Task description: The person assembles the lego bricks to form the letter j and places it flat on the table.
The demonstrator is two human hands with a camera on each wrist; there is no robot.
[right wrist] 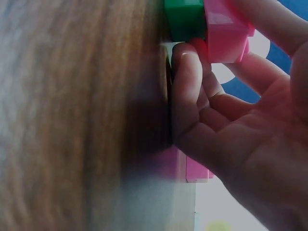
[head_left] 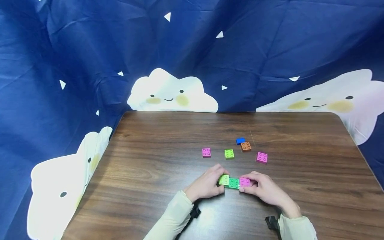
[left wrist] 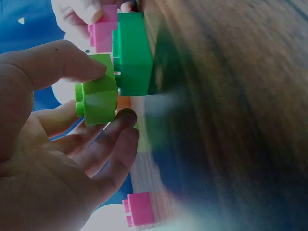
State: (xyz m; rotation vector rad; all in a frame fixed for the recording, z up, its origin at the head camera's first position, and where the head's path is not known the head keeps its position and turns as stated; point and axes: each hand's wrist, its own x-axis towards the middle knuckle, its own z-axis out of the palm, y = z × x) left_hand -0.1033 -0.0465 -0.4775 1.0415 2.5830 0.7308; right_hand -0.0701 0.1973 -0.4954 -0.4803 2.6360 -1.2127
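A long green building brick (head_left: 234, 183) lies on the table in front of the person, its middle studs showing. On its left end sits a lime-green brick (left wrist: 100, 89), which the left hand (head_left: 210, 182) pinches between thumb and fingers. The right hand (head_left: 264, 188) pinches a pink brick (right wrist: 226, 33) over the green brick's right end. In the left wrist view the lime brick overhangs the end of the green brick (left wrist: 134, 55). Whether either upper brick is fully pressed down cannot be told.
Beyond the hands lie a pink brick (head_left: 206, 152), a lime-green brick (head_left: 229, 154), an orange-brown brick (head_left: 245, 146) touching a blue piece (head_left: 240, 140), and another pink brick (head_left: 262, 157). A blue cloud-print cloth (head_left: 192, 50) hangs behind the wooden table (head_left: 144, 160).
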